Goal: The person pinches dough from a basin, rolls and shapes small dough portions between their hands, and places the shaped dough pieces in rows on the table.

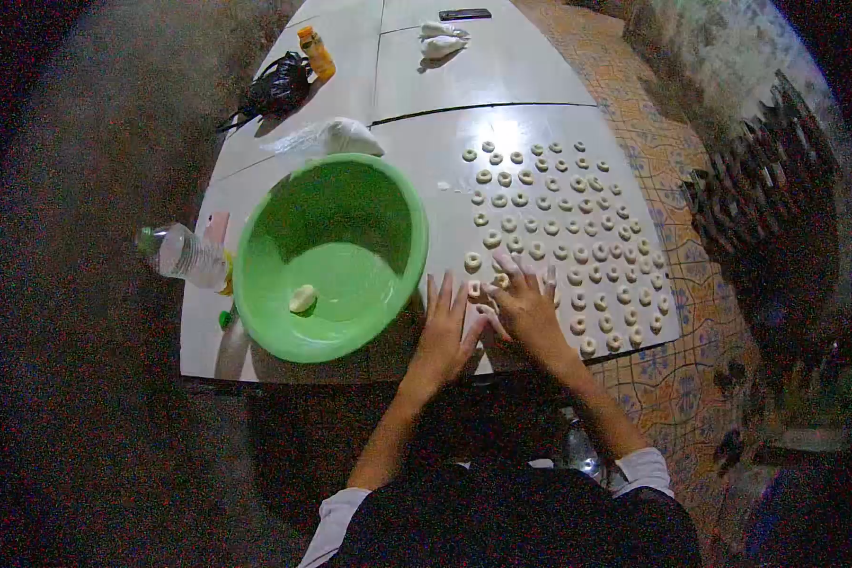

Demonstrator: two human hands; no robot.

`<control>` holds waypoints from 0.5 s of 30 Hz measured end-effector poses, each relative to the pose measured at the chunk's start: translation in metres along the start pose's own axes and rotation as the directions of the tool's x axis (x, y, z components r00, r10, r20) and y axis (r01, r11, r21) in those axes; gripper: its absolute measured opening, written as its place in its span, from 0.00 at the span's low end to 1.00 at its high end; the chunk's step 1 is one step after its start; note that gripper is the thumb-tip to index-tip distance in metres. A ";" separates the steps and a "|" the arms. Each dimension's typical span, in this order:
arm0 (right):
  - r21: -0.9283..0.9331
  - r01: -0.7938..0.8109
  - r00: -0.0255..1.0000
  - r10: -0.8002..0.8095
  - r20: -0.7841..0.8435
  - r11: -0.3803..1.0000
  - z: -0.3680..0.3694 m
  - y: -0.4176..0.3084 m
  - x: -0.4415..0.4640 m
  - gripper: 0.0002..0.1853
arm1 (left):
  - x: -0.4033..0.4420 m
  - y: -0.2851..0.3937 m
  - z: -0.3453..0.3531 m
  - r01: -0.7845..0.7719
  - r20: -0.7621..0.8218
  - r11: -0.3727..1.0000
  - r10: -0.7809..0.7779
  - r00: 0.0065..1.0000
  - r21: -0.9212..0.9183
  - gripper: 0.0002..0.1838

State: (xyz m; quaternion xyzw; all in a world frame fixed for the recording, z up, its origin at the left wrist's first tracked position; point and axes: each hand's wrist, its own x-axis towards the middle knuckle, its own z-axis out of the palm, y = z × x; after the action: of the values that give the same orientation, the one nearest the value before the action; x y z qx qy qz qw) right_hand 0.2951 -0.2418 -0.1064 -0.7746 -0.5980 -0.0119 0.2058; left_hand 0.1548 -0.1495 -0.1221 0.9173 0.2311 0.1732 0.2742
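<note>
Many small dough rings (579, 185) lie in rough rows on the right side of the white table (426, 123). My left hand (447, 327) rests on the table near the front edge, fingers spread, beside the green basin. Just right of it, my right hand (523, 308) is over the lower left rings, its fingers apart and touching or close to a ring. Between the two hands sit a few rings, partly hidden by my fingers. Inside the green basin (402, 204) lies one lump of dough (302, 299).
Left of the basin, a clear plastic bottle (191, 256) lies tilted. Behind it are a plastic bag of white stuff (346, 137), a black bag (279, 87) and an orange bottle (317, 54). White bundles (441, 43) and a dark phone-like object (466, 14) are at the far end.
</note>
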 end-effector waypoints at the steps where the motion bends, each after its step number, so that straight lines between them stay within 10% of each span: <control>1: -0.041 0.054 0.995 -0.057 -0.077 0.998 -0.001 -0.001 0.000 0.14 | 0.000 0.000 -0.002 0.001 0.009 1.000 -0.001 1.000 0.000 0.30; 6: 0.173 -0.045 0.993 0.063 -0.101 0.984 -0.018 -0.005 0.005 0.13 | 0.000 0.010 -0.019 -0.129 -0.133 0.990 0.120 0.984 -0.065 0.29; 15: 0.406 0.249 0.942 -0.122 -0.314 0.879 -0.056 -0.102 0.050 0.07 | -0.017 -0.004 -0.143 -0.324 -0.371 0.946 0.305 0.877 0.012 0.22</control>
State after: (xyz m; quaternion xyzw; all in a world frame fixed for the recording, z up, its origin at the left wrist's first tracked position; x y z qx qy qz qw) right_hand 0.2269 -0.1934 -0.0106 -0.6369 -0.6220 -0.0054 0.4555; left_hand 0.0764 -0.0950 -0.0145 0.8866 0.1220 0.3896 0.2175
